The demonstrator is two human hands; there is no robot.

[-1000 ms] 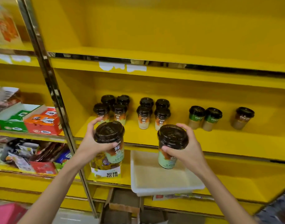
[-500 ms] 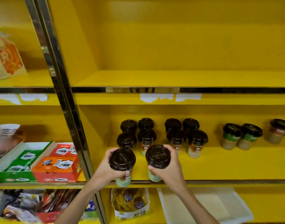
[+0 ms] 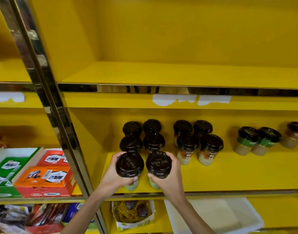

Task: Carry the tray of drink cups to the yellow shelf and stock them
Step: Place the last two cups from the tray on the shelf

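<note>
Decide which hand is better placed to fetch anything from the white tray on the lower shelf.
Right hand, probably: the white plastic tray lies directly beneath its forearm; the left hand is further left.

Your left hand [image 3: 113,177] and right hand [image 3: 168,179] cover the lower walls of the two front cups [image 3: 130,165], so you can't tell if their bases touch the yellow shelf [image 3: 229,176]. Back-row cups [image 3: 132,128] show lids only, labels hidden. Rightmost cup [image 3: 295,135] is clipped by the frame edge. White tray [image 3: 243,215] is cut off at the bottom. Lid print is too blurred to read.
</note>
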